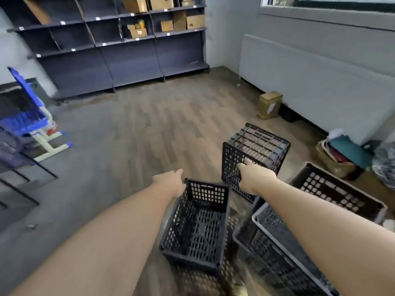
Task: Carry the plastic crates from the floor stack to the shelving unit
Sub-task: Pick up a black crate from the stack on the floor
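Observation:
A small black plastic crate (196,227) sits open side up on top of other crates low in the middle. My left hand (168,182) is at its far left corner with the fingers curled over the rim. Just beyond it an upturned black crate (256,146) lies on the floor. My right hand (254,176) reaches to its near mesh wall, fingers spread and touching it. A grey-rimmed crate (277,242) and a wider black crate (333,189) stand to the right. The dark shelving unit (128,52) lines the far wall.
Cardboard boxes (166,24) fill some upper shelves. A blue chair (30,116) and a black wire rack (19,167) stand at the left. By the right wall are a cardboard box (269,104) and a bag of clothes (342,154). Wood floor (160,124) stretches to the shelves.

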